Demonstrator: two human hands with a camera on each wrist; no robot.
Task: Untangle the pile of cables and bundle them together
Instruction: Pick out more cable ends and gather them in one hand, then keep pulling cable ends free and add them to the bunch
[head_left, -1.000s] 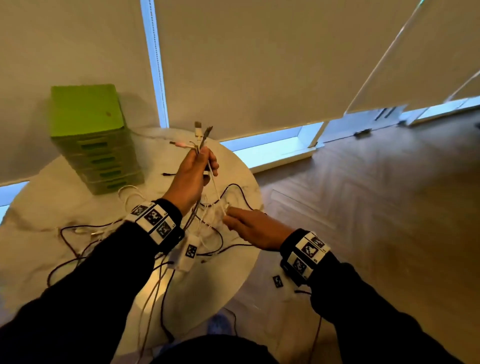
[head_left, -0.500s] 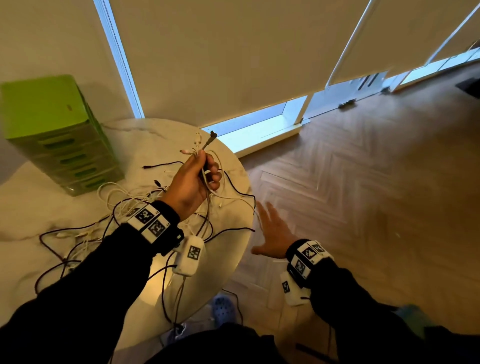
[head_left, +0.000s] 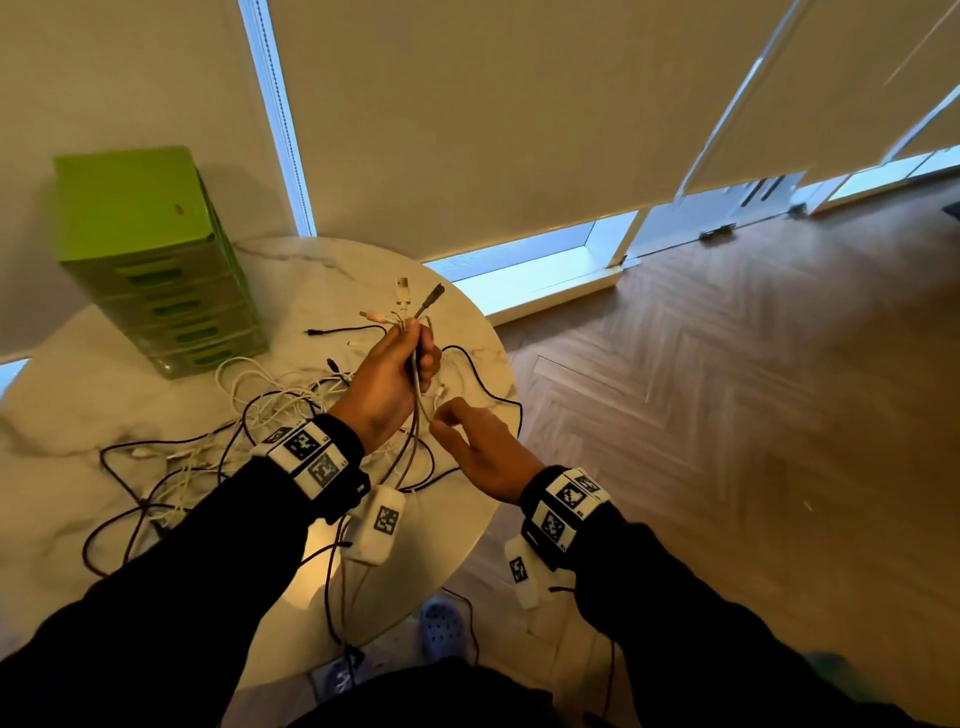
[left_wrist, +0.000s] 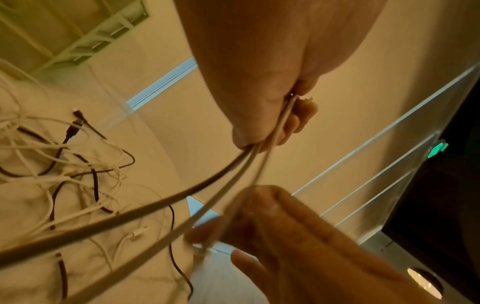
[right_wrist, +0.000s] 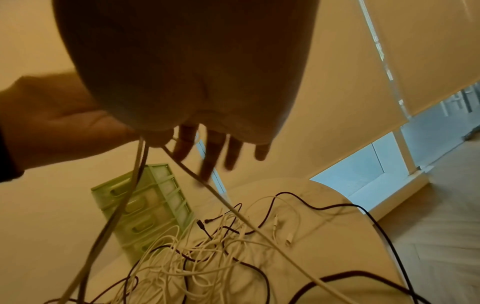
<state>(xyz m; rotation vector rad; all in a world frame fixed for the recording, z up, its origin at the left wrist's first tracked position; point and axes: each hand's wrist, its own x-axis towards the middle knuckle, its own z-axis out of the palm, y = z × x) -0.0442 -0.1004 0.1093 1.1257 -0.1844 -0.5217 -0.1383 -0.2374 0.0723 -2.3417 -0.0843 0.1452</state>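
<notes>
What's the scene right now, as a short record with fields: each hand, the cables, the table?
left hand: grips a bunch of cables near their plugs, held up above the table
right hand: fingers straight, at a cable under the left grip
pile: black and white cables tangled on the table
table: round, marble; green drawer box at the back

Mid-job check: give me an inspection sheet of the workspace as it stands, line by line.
Surface: round marble table, cables spread over it.
Job's things: tangled black and white cable pile on the table; gathered cable ends raised in one fist.
Clutter: green drawer unit at the table's far left.
Grippers: left hand holds the gathered ends; right hand reaches at the hanging strands, grip unclear.
Cables: strands trail off the table's near edge.
Surroundings: roller blinds, herringbone wood floor.
</notes>
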